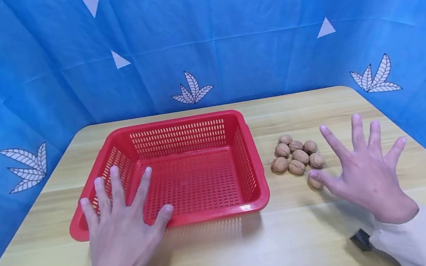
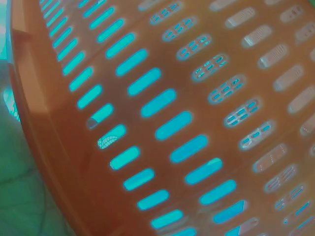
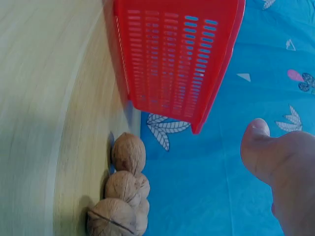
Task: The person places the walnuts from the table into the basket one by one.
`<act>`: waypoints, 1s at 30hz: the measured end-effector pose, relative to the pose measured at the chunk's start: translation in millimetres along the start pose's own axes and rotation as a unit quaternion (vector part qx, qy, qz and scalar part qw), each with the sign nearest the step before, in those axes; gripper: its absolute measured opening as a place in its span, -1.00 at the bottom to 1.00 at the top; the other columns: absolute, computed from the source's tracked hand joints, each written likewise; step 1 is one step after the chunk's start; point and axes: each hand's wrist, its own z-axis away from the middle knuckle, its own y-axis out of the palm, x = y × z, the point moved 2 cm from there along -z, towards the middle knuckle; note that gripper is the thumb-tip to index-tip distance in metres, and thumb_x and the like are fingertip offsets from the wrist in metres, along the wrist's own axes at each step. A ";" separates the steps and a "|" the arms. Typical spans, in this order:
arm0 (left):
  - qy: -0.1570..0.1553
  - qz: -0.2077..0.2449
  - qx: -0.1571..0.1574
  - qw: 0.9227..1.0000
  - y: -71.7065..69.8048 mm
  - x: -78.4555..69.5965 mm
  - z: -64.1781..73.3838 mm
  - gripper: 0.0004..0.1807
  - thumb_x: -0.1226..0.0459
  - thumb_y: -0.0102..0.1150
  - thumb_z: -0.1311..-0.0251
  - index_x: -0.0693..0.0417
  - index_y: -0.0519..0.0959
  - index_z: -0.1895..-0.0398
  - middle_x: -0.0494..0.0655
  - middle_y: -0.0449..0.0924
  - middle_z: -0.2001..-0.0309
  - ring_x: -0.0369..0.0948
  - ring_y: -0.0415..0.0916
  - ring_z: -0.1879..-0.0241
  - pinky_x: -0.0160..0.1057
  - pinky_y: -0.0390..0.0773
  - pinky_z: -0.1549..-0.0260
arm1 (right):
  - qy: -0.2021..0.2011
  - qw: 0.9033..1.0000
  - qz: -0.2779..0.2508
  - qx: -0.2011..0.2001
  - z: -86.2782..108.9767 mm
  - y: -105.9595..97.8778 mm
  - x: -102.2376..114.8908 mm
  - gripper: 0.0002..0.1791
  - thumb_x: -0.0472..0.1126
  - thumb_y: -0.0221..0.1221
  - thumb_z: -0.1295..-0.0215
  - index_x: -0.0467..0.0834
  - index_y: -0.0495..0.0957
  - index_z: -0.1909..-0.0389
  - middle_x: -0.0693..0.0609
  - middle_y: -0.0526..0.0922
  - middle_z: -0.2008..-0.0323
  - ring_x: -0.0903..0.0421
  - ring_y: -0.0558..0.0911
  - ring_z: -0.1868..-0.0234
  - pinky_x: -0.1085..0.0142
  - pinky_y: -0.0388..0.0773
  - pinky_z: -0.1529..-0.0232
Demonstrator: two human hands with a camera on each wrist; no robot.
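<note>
A red plastic basket with slotted walls stands on the left part of the table. My left hand, fingers spread, hovers over its near left corner. In the left wrist view the basket's slotted wall fills most of the picture, oddly coloured. Several walnuts lie in a loose cluster right of the basket. My right hand is spread beside them, palm down, its thumb overlapping one walnut. The right wrist view shows the thumb apart from the walnuts, with nothing held.
The pale wooden table has a rounded far right corner. A blue cloth with white leaf and triangle prints hangs behind and around it. A small black object sits at the right sleeve's cuff.
</note>
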 end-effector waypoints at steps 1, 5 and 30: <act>0.002 0.003 -0.004 1.000 -0.1 0.2 -0.2 0.07 -0.28 0.17 -0.04 -0.22 -0.09 -0.55 0.24 -0.52 -0.51 0.32 -0.61 -0.42 0.34 -0.68 -0.22 | -0.001 1.000 -0.001 -0.002 0.4 0.1 0.7 0.08 0.47 0.12 -0.09 0.23 -0.16 -0.54 -0.35 -0.47 -0.47 -0.46 -0.48 -0.38 -0.45 -0.78 -0.04; 0.008 0.006 -0.021 1.000 -1.9 3.7 -0.1 0.05 -0.28 0.15 -0.07 -0.22 -0.09 -0.55 0.25 -0.50 -0.51 0.33 -0.58 -0.42 0.37 -0.64 -0.22 | -0.005 1.000 -0.007 -0.007 0.5 -0.2 5.1 0.06 0.48 0.10 -0.11 0.19 -0.13 -0.54 -0.36 -0.45 -0.47 -0.48 -0.43 -0.39 -0.48 -0.71 -0.06; 0.020 0.128 -0.086 0.988 -22.7 10.7 3.5 0.04 -0.21 0.09 -0.20 -0.11 -0.25 -0.57 0.16 -0.55 -0.52 0.21 -0.53 -0.47 0.45 -0.18 -0.26 | -0.021 0.970 -0.240 -0.040 -16.7 -4.7 0.1 -0.06 0.03 0.29 -0.23 -0.17 0.01 -0.49 -0.39 0.03 -0.43 -0.48 0.10 -0.34 -0.51 0.04 -0.11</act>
